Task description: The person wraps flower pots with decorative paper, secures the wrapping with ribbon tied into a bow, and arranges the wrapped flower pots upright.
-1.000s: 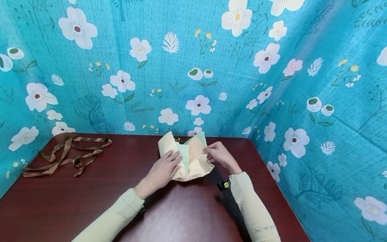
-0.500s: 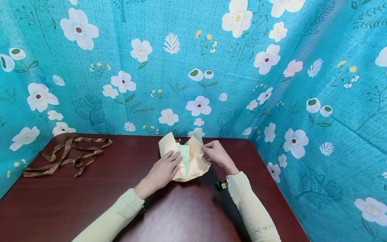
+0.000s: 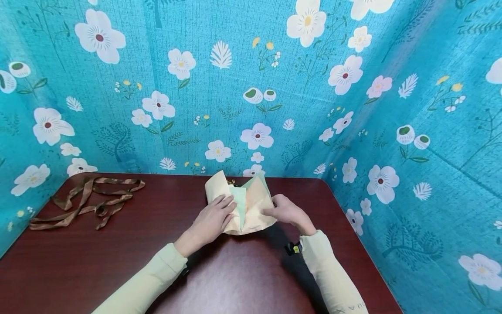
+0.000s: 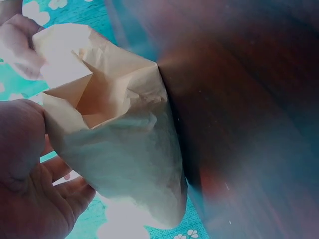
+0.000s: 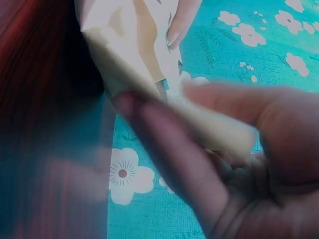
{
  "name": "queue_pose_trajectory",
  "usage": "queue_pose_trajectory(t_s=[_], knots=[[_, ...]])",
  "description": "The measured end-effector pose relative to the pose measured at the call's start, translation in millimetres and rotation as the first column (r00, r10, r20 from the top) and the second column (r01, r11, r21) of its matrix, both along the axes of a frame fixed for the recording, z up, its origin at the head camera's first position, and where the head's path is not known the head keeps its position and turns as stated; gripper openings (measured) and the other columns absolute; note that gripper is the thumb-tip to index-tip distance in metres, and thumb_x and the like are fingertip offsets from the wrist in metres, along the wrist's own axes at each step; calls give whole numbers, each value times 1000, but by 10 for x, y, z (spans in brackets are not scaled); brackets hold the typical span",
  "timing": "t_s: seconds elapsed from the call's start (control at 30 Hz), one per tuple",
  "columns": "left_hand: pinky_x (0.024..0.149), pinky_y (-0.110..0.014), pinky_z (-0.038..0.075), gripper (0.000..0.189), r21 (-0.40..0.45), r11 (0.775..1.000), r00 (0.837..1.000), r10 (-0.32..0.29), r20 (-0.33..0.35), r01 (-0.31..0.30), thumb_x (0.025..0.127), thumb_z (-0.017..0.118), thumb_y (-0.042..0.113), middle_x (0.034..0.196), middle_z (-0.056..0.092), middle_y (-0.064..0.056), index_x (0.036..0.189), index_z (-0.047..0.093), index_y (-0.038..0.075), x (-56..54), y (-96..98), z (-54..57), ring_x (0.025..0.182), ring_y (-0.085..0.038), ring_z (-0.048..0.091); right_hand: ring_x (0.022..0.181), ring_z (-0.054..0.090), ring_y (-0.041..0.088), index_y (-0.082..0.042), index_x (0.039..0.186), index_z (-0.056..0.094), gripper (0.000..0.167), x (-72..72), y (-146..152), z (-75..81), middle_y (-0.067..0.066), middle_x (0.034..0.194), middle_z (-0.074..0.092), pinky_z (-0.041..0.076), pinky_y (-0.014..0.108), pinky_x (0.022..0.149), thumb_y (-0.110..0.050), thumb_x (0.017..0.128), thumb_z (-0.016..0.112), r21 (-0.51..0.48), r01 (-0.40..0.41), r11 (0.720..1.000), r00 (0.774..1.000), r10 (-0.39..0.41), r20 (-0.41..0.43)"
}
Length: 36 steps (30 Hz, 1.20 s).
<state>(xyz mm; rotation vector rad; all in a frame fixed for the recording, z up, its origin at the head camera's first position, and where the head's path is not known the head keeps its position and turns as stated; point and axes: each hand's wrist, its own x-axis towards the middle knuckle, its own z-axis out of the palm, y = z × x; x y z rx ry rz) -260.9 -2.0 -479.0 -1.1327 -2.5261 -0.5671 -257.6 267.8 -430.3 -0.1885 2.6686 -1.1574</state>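
The crumpled cream paper wrap with a pale green side (image 3: 255,220) stands on the glossy dark red-brown table (image 3: 168,209), one hand of mine at each end of it. My left hand (image 3: 211,218) lies over the wrap's left part, fingers nearly straight and resting on the paper; what its thumb presses against I can't tell. My right hand (image 3: 289,211) is at the wrap's right edge, thumb on the near face and fingers curled round behind, so the edge sits between them, though blur in the right wrist view hides how firmly I pinch.

Between my hands, in the wrap's middle, a pointed pale green paper flap (image 3: 240,203) stands beside a hollow fold. Just behind the wrap, a small gold and black thing (image 3: 232,182) peeks out, too little showing to name. Well left of the wrap lies a long brown patterned fabric ribbon (image 3: 100,210) in loose loops, and beyond it all hangs a turquoise floral cloth (image 3: 235,144).

To shape this paper well, I'd judge, the left side wants steady, flat pressure while the right edge is worked in small, light tugs; a hard pull could tear a crease or tip the wrap.
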Motion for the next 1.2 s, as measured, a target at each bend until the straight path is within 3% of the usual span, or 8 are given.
queue_pose_trajectory(t_s=[0.17,0.33,0.6,0.73,0.87,1.0,1.2], knots=[[108,-47,46,33,-27,999,1000,18,8,-18,102,62,17,145,57,-17,132,66,4,5,4,22,135,-39,50,58,61,17,4,85,72,3,1,61,3,5,65,62,55,34,60,1,86,72,-29,19,999,1000,-19,2],[107,-46,47,33,-28,999,1000,29,-10,-29,102,62,17,145,58,-17,132,66,4,-1,12,17,134,-38,51,61,61,25,4,84,72,3,16,74,59,6,67,65,51,31,59,1,86,72,-39,-19,999,1000,19,-4],[108,-45,46,31,-29,999,999,33,-28,-34,101,64,17,143,59,-17,129,66,4,1,41,-44,133,-38,52,56,58,14,5,88,73,5,62,50,100,7,69,69,46,28,56,4,84,71,-54,-54,997,998,54,-18],[99,-44,52,29,9,999,996,40,-74,-39,98,67,15,140,60,-17,126,67,6,-17,49,-85,127,-36,53,52,53,12,5,86,73,6,57,-25,134,6,67,68,40,27,52,6,84,68,-75,-74,994,996,71,-45],[81,-41,57,30,45,997,995,68,-73,-65,97,69,15,136,54,-22,126,69,8,-3,40,-90,122,-36,51,48,42,12,4,88,74,8,47,-136,190,5,67,67,33,27,49,5,85,66,-62,-69,996,996,65,-54],[64,-38,56,30,57,995,996,83,-38,-81,98,68,16,127,48,-21,128,70,10,27,29,-63,114,-35,49,50,47,11,6,99,75,16,38,-225,244,8,75,73,31,26,49,5,87,64,-63,-67,996,997,64,-53],[65,-37,55,31,25,996,995,86,-46,-85,99,67,16,123,49,-17,130,69,12,26,43,-68,108,-32,50,46,39,9,6,99,75,19,19,-322,299,6,69,71,29,25,48,5,89,59,-52,-115,992,990,111,-89]])
